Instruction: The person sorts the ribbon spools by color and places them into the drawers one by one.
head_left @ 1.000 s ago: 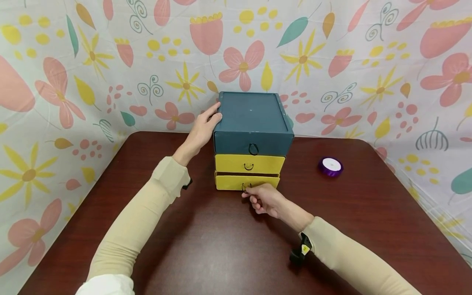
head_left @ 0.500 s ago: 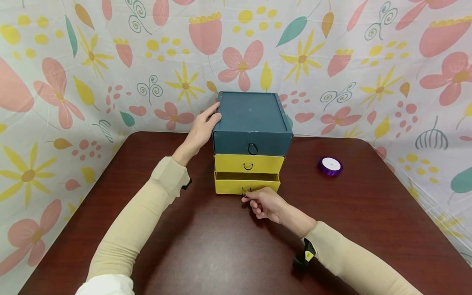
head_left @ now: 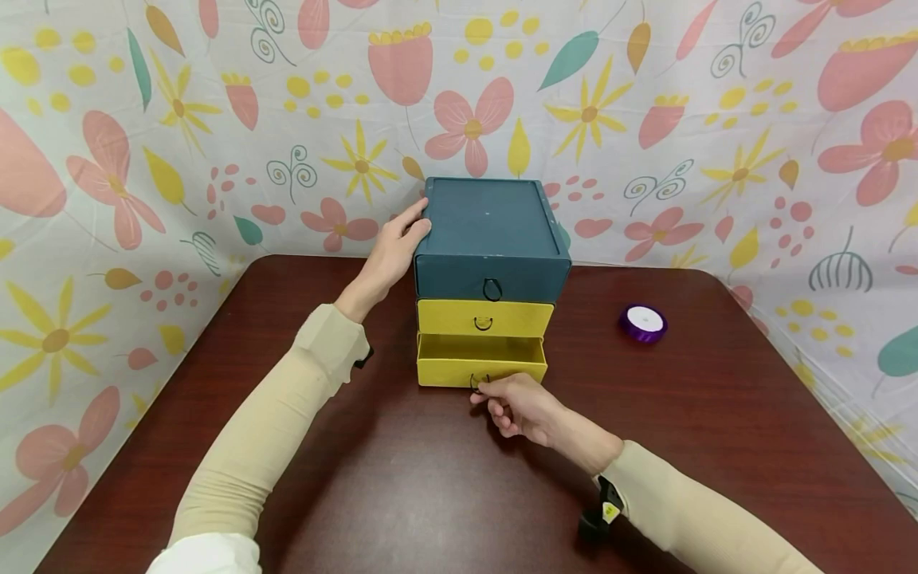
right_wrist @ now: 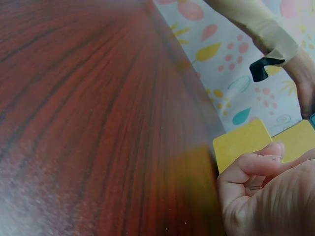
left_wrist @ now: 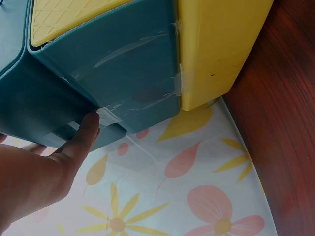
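Observation:
A small drawer unit [head_left: 491,215] stands on the table, with a dark teal top section and two yellow drawers below. Its bottom yellow drawer [head_left: 441,373] is pulled partway out, and the visible part of its inside holds nothing. At that drawer's front, my right hand [head_left: 525,408] pinches the thin black loop handle [head_left: 473,381] between thumb and finger. My left hand [head_left: 390,251] rests against the unit's upper left side, fingers extended along it. In the left wrist view, a fingertip of the left hand [left_wrist: 49,169] touches the teal side wall [left_wrist: 123,73] near clear tape.
A roll of purple ribbon [head_left: 644,324] with a white core lies on the dark wooden table [head_left: 402,478], right of the unit. Behind the table hangs a flower-patterned cloth [head_left: 287,119]. The middle yellow drawer [head_left: 452,317] and the teal top drawer [head_left: 452,277] are closed.
The bottom drawer has slid out toward me, from a narrow gap to a wider opening. My right hand has moved back with its handle; the left hand has stayed in place.

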### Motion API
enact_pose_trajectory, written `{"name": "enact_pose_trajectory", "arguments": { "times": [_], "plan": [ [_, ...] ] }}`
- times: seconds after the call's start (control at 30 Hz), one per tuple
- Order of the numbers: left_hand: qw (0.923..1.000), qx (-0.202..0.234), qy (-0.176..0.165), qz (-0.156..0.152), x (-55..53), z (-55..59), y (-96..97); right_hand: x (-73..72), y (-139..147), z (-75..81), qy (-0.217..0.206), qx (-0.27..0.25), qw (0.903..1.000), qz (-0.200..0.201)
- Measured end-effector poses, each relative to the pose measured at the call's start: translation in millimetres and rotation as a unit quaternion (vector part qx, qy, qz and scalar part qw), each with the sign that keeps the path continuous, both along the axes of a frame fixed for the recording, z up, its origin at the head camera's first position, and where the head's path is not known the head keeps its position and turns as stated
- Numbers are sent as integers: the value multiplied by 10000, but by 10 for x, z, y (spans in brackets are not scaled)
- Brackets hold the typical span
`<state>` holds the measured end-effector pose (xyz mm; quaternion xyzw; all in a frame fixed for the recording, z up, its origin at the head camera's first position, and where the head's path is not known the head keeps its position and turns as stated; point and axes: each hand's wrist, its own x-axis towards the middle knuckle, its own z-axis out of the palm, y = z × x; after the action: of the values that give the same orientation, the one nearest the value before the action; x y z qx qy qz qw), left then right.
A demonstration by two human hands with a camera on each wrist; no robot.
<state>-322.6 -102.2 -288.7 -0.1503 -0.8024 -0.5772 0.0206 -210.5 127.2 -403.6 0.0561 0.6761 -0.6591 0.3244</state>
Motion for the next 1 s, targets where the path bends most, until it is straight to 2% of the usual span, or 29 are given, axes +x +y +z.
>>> {"name": "enact_pose_trajectory", "arguments": {
  "times": [0.6,1.0],
  "plan": [
    [10000,62,-11,-18,-3,6,7,152,26,-8,0,38,9999,137],
    [9999,92,-45,-46,-4,7,-3,260,55,-6,-20,-6,9993,385]
  ]
}}
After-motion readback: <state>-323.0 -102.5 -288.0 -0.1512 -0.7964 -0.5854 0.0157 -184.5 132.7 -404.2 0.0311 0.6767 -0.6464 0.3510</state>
